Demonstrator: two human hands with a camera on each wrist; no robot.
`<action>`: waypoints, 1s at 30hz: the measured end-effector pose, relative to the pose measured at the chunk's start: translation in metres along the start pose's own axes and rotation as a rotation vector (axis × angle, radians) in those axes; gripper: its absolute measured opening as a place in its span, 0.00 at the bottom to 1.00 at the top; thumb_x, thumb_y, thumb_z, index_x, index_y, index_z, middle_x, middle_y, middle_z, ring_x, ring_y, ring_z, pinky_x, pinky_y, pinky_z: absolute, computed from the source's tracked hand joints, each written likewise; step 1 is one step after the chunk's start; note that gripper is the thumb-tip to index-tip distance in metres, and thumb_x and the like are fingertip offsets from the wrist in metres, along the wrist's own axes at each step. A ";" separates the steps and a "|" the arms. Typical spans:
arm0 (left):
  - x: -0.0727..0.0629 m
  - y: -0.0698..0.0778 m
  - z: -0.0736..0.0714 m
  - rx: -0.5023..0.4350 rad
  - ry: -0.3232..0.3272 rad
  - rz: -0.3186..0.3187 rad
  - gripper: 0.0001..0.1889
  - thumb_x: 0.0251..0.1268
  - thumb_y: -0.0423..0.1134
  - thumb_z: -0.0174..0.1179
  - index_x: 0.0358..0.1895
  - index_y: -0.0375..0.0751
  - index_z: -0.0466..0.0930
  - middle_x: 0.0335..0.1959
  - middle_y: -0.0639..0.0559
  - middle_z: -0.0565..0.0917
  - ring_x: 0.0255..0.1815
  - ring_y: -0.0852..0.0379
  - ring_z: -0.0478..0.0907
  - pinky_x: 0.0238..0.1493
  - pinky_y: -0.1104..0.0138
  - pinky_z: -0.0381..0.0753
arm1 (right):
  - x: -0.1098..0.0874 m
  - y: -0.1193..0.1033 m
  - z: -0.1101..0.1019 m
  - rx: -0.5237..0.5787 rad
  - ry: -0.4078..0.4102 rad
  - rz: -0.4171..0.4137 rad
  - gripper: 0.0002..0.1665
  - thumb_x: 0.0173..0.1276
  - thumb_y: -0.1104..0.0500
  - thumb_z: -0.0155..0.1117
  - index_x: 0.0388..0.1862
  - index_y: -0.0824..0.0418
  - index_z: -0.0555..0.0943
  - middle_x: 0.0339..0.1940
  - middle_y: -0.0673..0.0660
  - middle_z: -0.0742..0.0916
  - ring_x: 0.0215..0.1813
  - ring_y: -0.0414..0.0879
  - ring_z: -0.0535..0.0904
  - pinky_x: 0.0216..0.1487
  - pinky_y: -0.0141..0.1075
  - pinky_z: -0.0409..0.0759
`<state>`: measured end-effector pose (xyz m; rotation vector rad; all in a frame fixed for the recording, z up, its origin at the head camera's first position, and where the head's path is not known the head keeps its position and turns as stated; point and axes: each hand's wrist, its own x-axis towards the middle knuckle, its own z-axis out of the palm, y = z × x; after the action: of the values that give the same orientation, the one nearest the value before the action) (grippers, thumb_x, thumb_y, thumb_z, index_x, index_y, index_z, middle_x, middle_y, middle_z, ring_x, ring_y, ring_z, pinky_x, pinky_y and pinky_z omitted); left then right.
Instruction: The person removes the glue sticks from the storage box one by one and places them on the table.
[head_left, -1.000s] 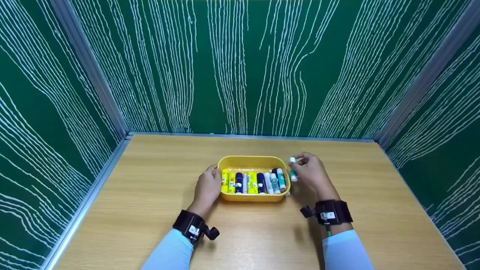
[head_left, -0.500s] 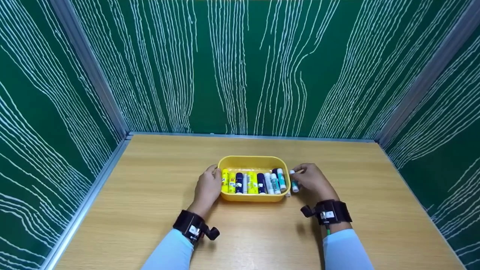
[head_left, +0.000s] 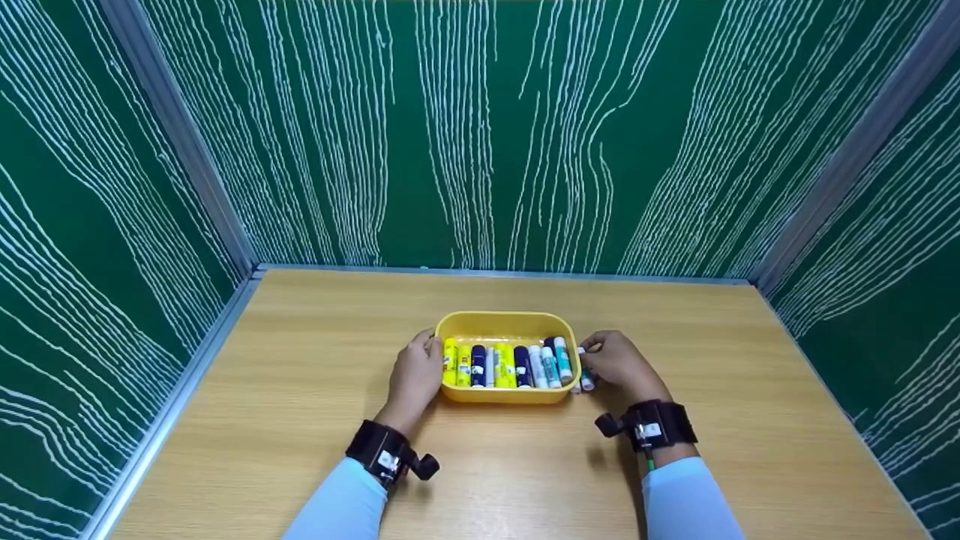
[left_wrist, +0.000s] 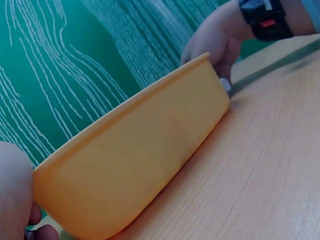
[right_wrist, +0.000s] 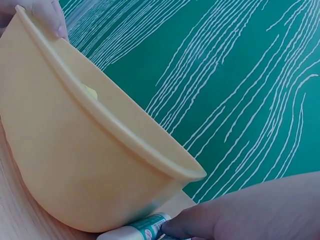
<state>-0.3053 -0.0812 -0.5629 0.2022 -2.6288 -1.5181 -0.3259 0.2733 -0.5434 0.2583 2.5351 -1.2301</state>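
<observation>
A yellow plastic tub [head_left: 506,395] sits on the table with a row of glue sticks lying in it, some yellow [head_left: 505,366], some dark blue [head_left: 478,366], some white and green [head_left: 562,360]. My left hand [head_left: 417,371] grips the tub's left end, with fingertips over the rim in the right wrist view. Close outside the right end, my right hand [head_left: 619,361] pinches a white-and-green glue stick [right_wrist: 152,226] low at the table. Part of another white stick [head_left: 576,388] shows beside it; the hand and tub hide the rest.
The wooden table [head_left: 510,472] meets a green wall [head_left: 397,150] with white wavy lines at the back. Metal frame posts [head_left: 180,142] stand at the corners. Both wrists wear black straps [head_left: 660,425].
My right hand has moved down and slightly toward the tub, lowering the white-and-green glue stick beside its right end. The left hand and the tub have stayed in place.
</observation>
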 end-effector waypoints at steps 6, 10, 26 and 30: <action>0.000 -0.001 0.000 0.002 0.001 0.006 0.24 0.93 0.46 0.52 0.79 0.37 0.80 0.74 0.38 0.87 0.76 0.40 0.84 0.81 0.43 0.80 | -0.002 0.002 0.001 -0.018 -0.004 -0.061 0.21 0.85 0.54 0.65 0.65 0.67 0.85 0.47 0.62 0.88 0.43 0.52 0.85 0.42 0.37 0.85; 0.000 -0.001 -0.001 0.002 0.001 0.005 0.24 0.93 0.45 0.52 0.79 0.36 0.80 0.74 0.37 0.87 0.75 0.40 0.85 0.81 0.43 0.80 | -0.002 0.001 0.001 -0.012 -0.013 -0.064 0.21 0.85 0.53 0.65 0.66 0.67 0.85 0.47 0.62 0.88 0.42 0.51 0.85 0.42 0.36 0.85; 0.000 0.000 0.000 -0.005 -0.012 -0.020 0.25 0.94 0.46 0.52 0.80 0.38 0.79 0.76 0.39 0.85 0.77 0.41 0.83 0.82 0.44 0.79 | -0.002 0.000 -0.003 -0.017 -0.024 -0.025 0.23 0.86 0.51 0.65 0.68 0.66 0.83 0.51 0.63 0.88 0.46 0.54 0.84 0.44 0.38 0.84; 0.000 0.001 0.000 -0.004 -0.010 -0.023 0.25 0.94 0.47 0.52 0.80 0.39 0.79 0.77 0.39 0.85 0.78 0.40 0.83 0.83 0.44 0.79 | -0.003 0.001 -0.003 -0.009 -0.025 -0.016 0.22 0.86 0.53 0.65 0.69 0.65 0.83 0.52 0.64 0.87 0.47 0.55 0.84 0.44 0.38 0.84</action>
<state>-0.3055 -0.0807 -0.5625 0.2261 -2.6397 -1.5361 -0.3240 0.2763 -0.5410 0.2200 2.5257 -1.2193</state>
